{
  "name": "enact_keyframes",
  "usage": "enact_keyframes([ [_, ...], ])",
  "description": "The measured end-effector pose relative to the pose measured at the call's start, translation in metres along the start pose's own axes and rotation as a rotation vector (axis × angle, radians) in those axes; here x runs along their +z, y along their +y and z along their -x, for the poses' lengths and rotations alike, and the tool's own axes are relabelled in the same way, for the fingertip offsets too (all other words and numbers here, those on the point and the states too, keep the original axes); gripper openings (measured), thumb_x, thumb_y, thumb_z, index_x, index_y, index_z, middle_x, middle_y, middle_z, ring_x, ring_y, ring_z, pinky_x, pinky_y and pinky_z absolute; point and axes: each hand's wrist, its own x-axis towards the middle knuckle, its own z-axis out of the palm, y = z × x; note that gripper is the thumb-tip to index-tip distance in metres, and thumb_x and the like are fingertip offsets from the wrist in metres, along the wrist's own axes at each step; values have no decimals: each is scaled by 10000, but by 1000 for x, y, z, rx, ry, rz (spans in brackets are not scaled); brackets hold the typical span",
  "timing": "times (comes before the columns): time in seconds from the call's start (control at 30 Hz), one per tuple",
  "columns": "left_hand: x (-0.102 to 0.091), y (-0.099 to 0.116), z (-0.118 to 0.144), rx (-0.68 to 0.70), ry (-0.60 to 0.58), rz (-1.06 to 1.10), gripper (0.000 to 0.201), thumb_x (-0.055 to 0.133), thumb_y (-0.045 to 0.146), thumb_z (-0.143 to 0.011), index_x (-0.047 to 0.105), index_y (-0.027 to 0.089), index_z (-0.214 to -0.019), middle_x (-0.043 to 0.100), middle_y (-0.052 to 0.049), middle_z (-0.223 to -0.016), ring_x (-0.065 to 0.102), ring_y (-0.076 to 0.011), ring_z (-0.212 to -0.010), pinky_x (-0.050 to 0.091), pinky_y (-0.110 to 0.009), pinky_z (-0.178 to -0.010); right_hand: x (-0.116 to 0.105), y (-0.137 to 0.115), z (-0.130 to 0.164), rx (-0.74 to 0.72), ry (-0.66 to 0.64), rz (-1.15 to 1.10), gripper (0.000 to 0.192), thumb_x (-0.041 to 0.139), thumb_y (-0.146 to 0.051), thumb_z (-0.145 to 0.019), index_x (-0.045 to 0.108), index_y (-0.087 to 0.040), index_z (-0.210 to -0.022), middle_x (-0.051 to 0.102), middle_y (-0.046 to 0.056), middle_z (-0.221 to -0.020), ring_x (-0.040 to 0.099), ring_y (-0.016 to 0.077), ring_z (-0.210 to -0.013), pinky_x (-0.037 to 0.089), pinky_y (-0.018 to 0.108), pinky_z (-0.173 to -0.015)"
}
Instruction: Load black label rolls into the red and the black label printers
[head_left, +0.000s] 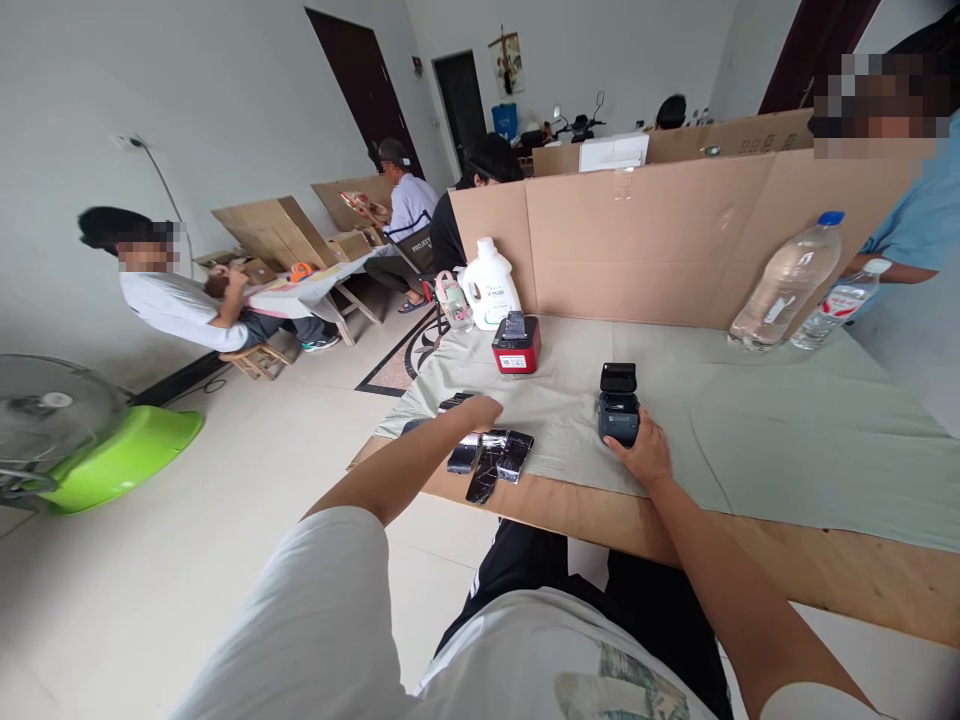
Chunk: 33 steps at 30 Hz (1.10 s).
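Note:
My right hand grips the near end of a small black printer-like device that rests on the pale cloth covering the table. My left hand lies palm down on a cluster of shiny black foil-wrapped rolls near the table's left front edge; whether it holds one I cannot tell. A red and black device stands farther back, between the two hands and apart from both.
A white jug and a small bottle stand at the table's far left. Two clear water bottles lean at the far right. A cardboard partition backs the table. People sit behind and at left. A fan stands on the floor.

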Motion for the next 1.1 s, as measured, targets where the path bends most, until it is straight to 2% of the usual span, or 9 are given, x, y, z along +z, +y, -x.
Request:
enact_keyframes([
  [0.1, 3, 30, -10, 184, 72, -75, 335, 641, 98, -679, 643, 229, -987, 641, -74, -1102, 566, -252, -1085, 424, -332, -911, -1, -1, 0, 0, 6, 4, 960, 513, -721, -737, 273, -76, -1406, 507, 226, -1291, 479, 359, -1152, 375, 503, -963],
  [0.17, 8, 46, -14, 286, 11, -71, 354, 667, 105, -641, 657, 244, -966, 653, -56, -1079, 575, -250, -1061, 434, -308, -883, -2, -2, 0, -3, 8, 7, 954, 517, -718, -738, 276, -77, -1403, 516, 226, -1281, 488, 357, -1143, 381, 503, -957],
  [0.37, 9, 61, -19, 271, -167, 75, 144, 754, 240, -585, 668, 211, -697, 669, -25, -786, 605, -233, -881, 448, -294, -806, -1, -3, 1, 2, 4, 5, 953, 546, -693, -736, 279, -65, -1402, 517, 234, -1283, 497, 356, -1151, 385, 495, -956],
  [0.47, -3, 68, -27, 327, -201, 239, 175, 740, 267, -613, 677, 192, -758, 645, 4, -707, 600, -184, -770, 458, -267, -738, 0, -3, 1, -2, 4, 5, 947, 565, -669, -736, 274, -63, -1402, 511, 235, -1293, 496, 349, -1155, 387, 487, -954],
  [0.67, -38, 139, -68, 567, -28, 576, 314, 623, 112, -680, 636, 128, -994, 656, -6, -782, 592, -133, -713, 466, -237, -682, 2, -2, 2, -6, 27, 9, 925, 561, -651, -740, 284, -69, -1404, 525, 217, -1291, 507, 336, -1148, 388, 466, -959],
  [0.77, -49, 185, -88, 606, 103, 444, 326, 590, 110, -718, 634, 141, -1040, 675, -28, -911, 610, -142, -793, 473, -235, -725, 4, -1, 2, -3, 41, -1, 910, 557, -650, -738, 301, -81, -1401, 532, 212, -1288, 507, 335, -1150, 389, 466, -957],
  [0.87, -53, 216, -97, 594, 159, 117, 338, 594, 137, -736, 643, 152, -1070, 676, -60, -1053, 620, -181, -934, 468, -238, -803, 4, -2, 2, -3, 58, -10, 890, 566, -644, -737, 311, -112, -1404, 526, 199, -1305, 504, 338, -1154, 380, 473, -961],
  [0.97, -52, 230, -99, 513, 158, -125, 339, 597, 159, -741, 654, 144, -1074, 669, -96, -1116, 613, -224, -1023, 463, -249, -844, 3, -4, 2, -7, 46, -3, 891, 582, -627, -737, 316, -99, -1404, 512, 200, -1320, 504, 336, -1141, 380, 464, -957],
  [1.1, -48, 235, -99, 457, 143, -171, 311, 599, 163, -747, 658, 138, -1052, 672, -120, -1106, 619, -245, -1029, 472, -266, -837, 3, -5, 2, -2, 45, -4, 900, 588, -605, -741, 301, -80, -1413, 515, 203, -1313, 497, 335, -1143, 383, 463, -954],
])
